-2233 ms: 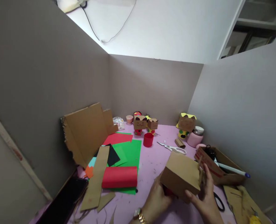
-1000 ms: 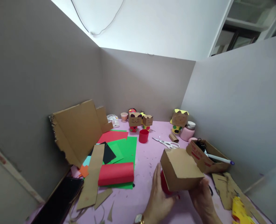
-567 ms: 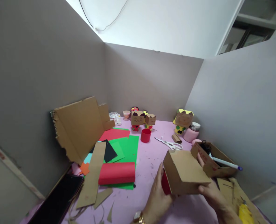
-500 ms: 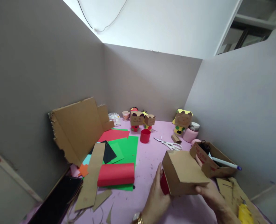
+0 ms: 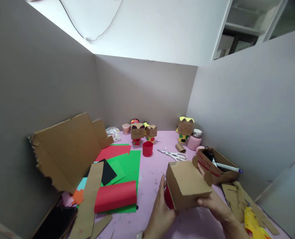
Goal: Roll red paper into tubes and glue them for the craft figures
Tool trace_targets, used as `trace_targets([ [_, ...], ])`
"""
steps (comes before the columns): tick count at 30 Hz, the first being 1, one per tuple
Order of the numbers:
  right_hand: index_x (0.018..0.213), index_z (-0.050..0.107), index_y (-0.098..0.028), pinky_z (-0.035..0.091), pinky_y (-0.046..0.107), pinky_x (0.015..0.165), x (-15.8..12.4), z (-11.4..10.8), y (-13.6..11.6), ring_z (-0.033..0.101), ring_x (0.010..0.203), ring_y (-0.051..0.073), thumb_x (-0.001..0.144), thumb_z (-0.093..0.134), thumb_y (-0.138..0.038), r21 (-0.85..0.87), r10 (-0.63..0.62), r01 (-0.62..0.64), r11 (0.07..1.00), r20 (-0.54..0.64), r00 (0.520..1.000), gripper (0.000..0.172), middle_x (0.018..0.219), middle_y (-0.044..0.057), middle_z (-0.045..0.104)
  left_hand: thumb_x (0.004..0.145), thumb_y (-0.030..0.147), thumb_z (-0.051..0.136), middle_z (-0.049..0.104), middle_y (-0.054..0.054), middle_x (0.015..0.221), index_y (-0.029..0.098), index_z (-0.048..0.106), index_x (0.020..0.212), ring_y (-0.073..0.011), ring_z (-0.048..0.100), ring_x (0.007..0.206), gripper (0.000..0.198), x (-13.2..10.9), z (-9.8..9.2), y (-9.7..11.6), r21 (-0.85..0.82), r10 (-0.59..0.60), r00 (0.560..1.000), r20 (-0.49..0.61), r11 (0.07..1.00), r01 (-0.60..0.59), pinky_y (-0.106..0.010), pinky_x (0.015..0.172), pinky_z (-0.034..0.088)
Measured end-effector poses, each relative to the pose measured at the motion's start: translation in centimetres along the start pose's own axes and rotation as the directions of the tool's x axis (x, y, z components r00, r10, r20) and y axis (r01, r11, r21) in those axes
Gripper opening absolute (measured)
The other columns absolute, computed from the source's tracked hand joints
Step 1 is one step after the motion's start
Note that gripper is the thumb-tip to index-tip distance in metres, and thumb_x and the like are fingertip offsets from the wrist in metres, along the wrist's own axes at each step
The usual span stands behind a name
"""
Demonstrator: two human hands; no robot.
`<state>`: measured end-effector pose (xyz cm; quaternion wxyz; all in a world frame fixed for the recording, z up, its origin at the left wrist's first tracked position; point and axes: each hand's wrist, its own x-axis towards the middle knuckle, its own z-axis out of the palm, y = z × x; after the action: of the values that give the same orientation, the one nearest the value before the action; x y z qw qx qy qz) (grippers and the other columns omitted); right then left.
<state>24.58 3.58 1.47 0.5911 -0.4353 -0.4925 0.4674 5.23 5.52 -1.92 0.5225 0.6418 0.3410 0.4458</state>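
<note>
A brown cardboard box (image 5: pixel 191 179) is held tilted above the front of the table. My right hand (image 5: pixel 213 204) grips its right side, thumb at the lower front edge and fingers partly hidden behind. My left hand (image 5: pixel 161 209) wraps round a red paper tube (image 5: pixel 168 198) against the box's left side. Most of that tube is hidden by the box and hand, so I cannot tell whether the two are joined. Beyond the box lie white-handled scissors (image 5: pixel 174 155), and another red paper tube (image 5: pixel 147 149) stands upright on the table.
Green paper (image 5: pixel 134 166), a rolled red sheet (image 5: pixel 115 197) and a cardboard strip (image 5: pixel 89 199) lie left. Cardboard-headed figures (image 5: pixel 137 132) stand at the back. To the right are an open cardboard box (image 5: pixel 216 169), a pink jar (image 5: pixel 194 141) and a yellow glue gun (image 5: pixel 252 222).
The whole scene has shifted left in view as my head turned slightly right. Both hands keep nearly the same hold on the box and red tube.
</note>
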Motion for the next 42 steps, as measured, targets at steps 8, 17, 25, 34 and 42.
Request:
trace_targets([
  [8,0.138,0.029,-0.026,0.028,0.049,0.103,0.4,0.6,0.2,0.043,0.121,0.031,0.050,0.081,-0.043,0.008,-0.080,0.080,0.997,-0.039,0.996,0.104,0.134,0.010,0.050,0.077,0.020,0.064,0.036,-0.011,0.142,0.025,0.002,0.142,-0.0230,0.037,0.129,0.090,0.2,0.0,-0.3,-0.098,0.019,1.000,0.003,0.995,-0.019,-0.037,0.106,0.032],
  [17,0.139,0.028,-0.025,0.029,0.053,0.103,0.0,0.1,1.0,0.045,0.120,0.034,0.051,0.080,-0.046,0.047,-0.014,0.013,0.999,0.023,1.000,0.104,0.133,0.013,0.052,0.072,0.024,0.069,0.029,-0.014,0.146,0.021,0.004,0.143,-0.0239,0.031,0.132,0.096,-0.1,0.0,-0.1,-0.029,-0.012,0.999,-0.032,1.000,0.011,-0.039,0.108,0.028],
  [25,0.138,0.028,-0.033,0.016,0.045,0.110,-1.5,1.2,1.1,0.020,0.136,0.029,0.061,0.059,-0.070,0.132,-0.140,0.173,0.976,-0.228,0.964,0.091,0.147,0.002,0.033,0.059,0.015,0.077,0.021,-0.015,0.149,0.021,0.004,0.143,-0.0261,0.020,0.137,0.111,0.1,-0.2,-0.4,0.029,-0.068,0.996,-0.051,0.997,0.070,-0.042,0.111,0.020],
  [34,0.136,0.027,-0.029,0.025,0.043,0.104,-3.2,3.2,3.4,0.034,0.128,0.025,0.081,0.034,-0.063,0.313,0.162,0.024,0.950,-0.556,0.815,0.066,0.141,0.007,0.037,0.077,0.066,0.042,0.018,-0.016,0.149,0.022,0.005,0.143,-0.0255,0.027,0.134,0.088,-0.1,-1.1,-0.9,-0.094,0.091,0.991,-0.102,0.991,-0.100,-0.040,0.108,0.026],
  [42,0.138,0.029,-0.032,0.024,0.038,0.107,-3.6,3.9,3.5,0.027,0.133,0.019,0.085,0.039,-0.055,0.215,0.033,0.077,0.974,-0.467,0.884,0.059,0.146,-0.002,0.033,0.073,0.067,0.049,0.018,-0.015,0.150,0.021,0.008,0.143,-0.0248,0.025,0.135,0.093,-0.4,-0.8,0.5,-0.042,0.090,0.986,-0.140,0.994,-0.096,-0.036,0.108,0.026],
])
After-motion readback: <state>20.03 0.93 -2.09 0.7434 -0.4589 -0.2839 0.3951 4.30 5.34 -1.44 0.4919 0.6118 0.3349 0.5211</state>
